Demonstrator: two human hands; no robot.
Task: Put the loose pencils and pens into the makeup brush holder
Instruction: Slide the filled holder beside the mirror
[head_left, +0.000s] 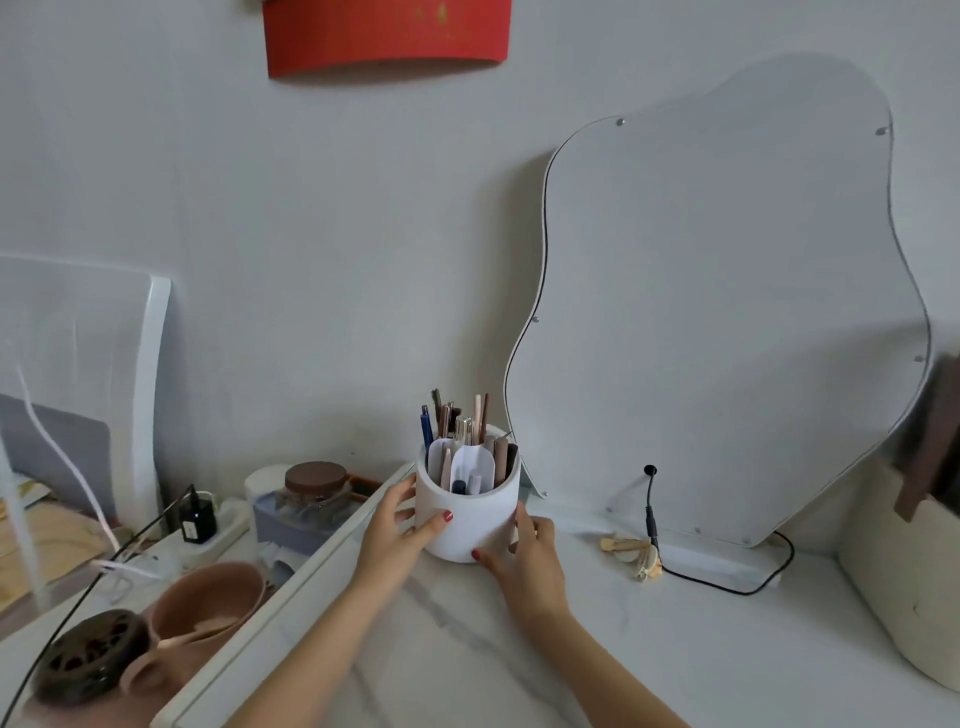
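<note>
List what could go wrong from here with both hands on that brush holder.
1. The brush holder is tall and packed with pens and pencils standing well above its rim; a tilt under the left hand or right hand might spill them.
2. The mirror leans close behind; a push backward might knock it.
3. The black cable trails nearby and could snag on a sideways slide.

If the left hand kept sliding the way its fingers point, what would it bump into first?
The left hand already touches the white brush holder, so that blocks it at once. Past it sits the right hand, holding the other side.
</note>
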